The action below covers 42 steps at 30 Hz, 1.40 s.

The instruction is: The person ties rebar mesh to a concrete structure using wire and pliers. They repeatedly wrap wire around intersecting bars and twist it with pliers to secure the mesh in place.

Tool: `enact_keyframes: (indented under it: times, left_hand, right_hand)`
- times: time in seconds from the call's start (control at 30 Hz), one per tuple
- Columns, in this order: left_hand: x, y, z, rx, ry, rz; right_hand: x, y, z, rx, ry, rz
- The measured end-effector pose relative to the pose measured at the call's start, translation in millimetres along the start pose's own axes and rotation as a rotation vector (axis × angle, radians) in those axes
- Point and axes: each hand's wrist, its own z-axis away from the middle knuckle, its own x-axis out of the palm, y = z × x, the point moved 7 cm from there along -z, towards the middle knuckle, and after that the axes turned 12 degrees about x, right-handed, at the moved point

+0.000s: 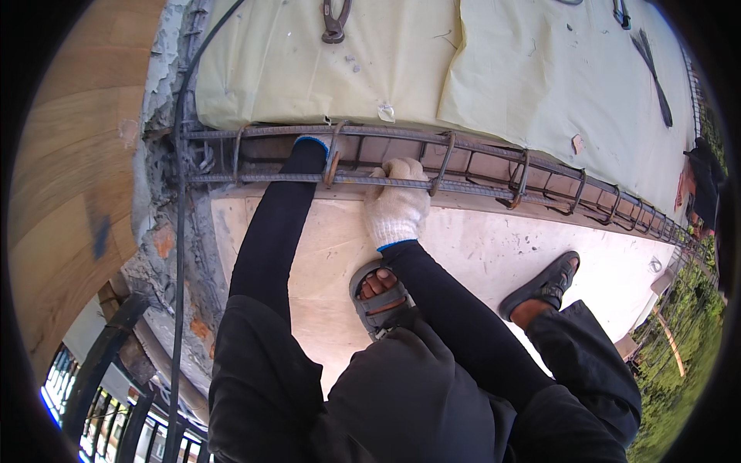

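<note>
A long rebar cage [401,133] with square stirrups [444,163] runs across in front of me, from the broken concrete on the left to the far right. My right hand [397,202], in a white knit glove, has its fingers curled over the near bar of the cage. My left hand [323,140], also gloved, reaches down between the bars. Only the glove near its blue cuff shows; the fingers are hidden behind the far bar and sheet. A rusty stirrup [332,167] stands just right of my left wrist.
Pale yellow sheeting [309,77] lies beyond the cage, with rusty pincers [333,29] and a bundle of thin dark wire [654,77] on it. My sandalled feet stand on plywood [463,239]. Rough concrete [158,270] and a black cable [181,231] border the left; greenery [679,355] shows beyond the right edge.
</note>
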Motion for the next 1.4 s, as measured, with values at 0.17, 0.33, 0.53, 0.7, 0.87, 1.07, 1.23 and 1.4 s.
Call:
enact_keyframes:
  times: [0.17,0.33,0.53,0.7,0.87,1.07,1.23,1.4]
  left_hand:
    - [4,-1,-6,0.009,0.006,0.01]
    - [6,-1,-1,0.012,0.015,0.011]
    - [6,0,-3,0.014,0.029,0.02]
    - [12,-3,1,0.007,0.044,0.024]
    - [20,-4,9,0.011,0.051,0.008]
    - [28,-10,13,0.032,0.061,-0.038]
    - [2,5,50,-0.012,0.295,-0.07]
    - [-10,12,82,-0.107,0.365,-0.115]
  right_hand:
    - [0,1,-1,0.004,0.007,0.016]
    - [1,-1,0,-0.04,0.031,0.011]
    - [-4,-4,-1,-0.041,0.026,-0.009]
    - [0,-4,1,-0.037,0.022,-0.009]
    - [-1,-2,-1,-0.036,0.01,-0.008]
    - [-2,-5,2,-0.059,0.056,-0.01]
    - [0,1,0,-0.032,0.04,-0.012]
    - [1,-1,0,-0.029,0.039,0.012]
